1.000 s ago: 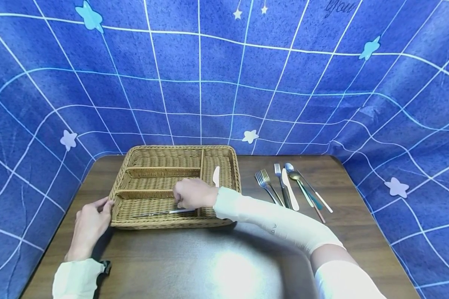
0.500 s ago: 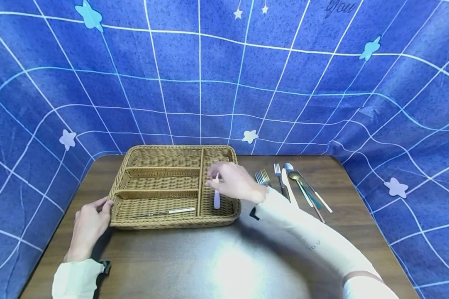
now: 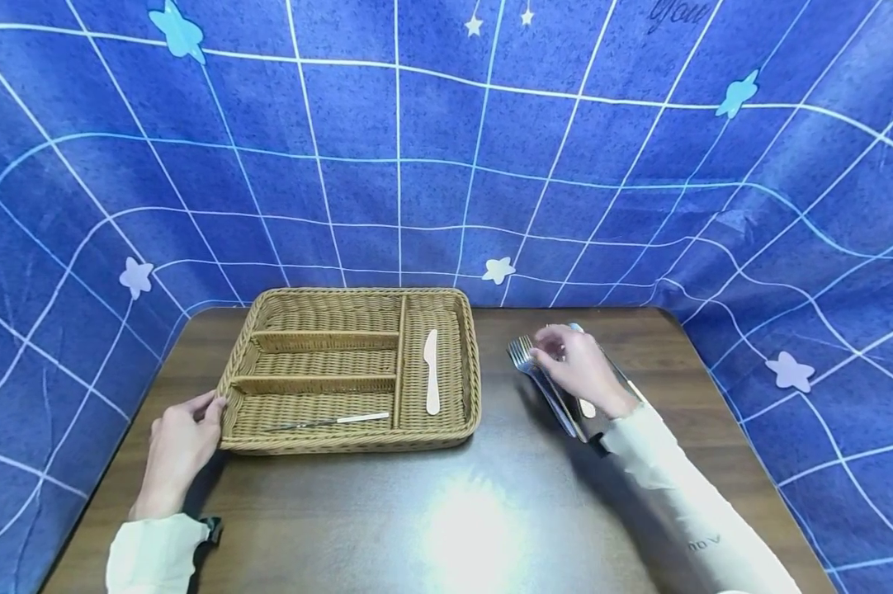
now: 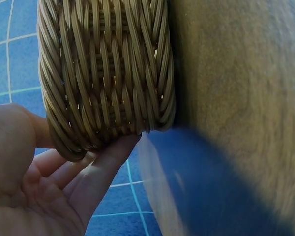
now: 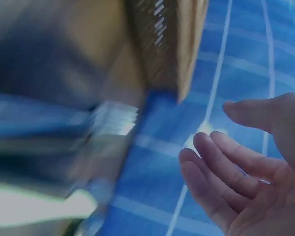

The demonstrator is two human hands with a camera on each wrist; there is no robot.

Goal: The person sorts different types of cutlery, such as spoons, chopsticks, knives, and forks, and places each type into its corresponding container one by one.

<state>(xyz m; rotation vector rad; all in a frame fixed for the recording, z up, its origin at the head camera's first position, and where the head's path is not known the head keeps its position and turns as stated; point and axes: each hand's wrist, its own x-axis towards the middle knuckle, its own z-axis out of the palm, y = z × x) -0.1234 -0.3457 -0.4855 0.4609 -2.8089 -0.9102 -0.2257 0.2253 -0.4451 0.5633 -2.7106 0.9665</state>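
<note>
My left hand (image 3: 182,441) holds the left front corner of a wicker cutlery basket (image 3: 342,446). In the left wrist view its thumb and fingers (image 4: 105,172) grip the woven end wall (image 4: 108,73). Over the cutlery on the right, my right hand (image 3: 583,367) hovers with nothing in it; the right wrist view shows its fingers (image 5: 221,172) loosely bent and apart from the thumb. Just left of that hand lie forks (image 3: 522,356). The hand covers much of the other cutlery. A knife (image 3: 432,373) lies in the basket's right compartment.
A thin piece with a white handle (image 3: 362,417) lies in the basket's front left compartment. Dividers (image 3: 316,383) split the basket. A blue curtain (image 3: 446,165) stands behind the wooden table (image 3: 342,511).
My right hand has moved from over the front left compartment, across the basket, to the cutlery on the right. The white-handled piece stays in the basket. The left hand has not moved.
</note>
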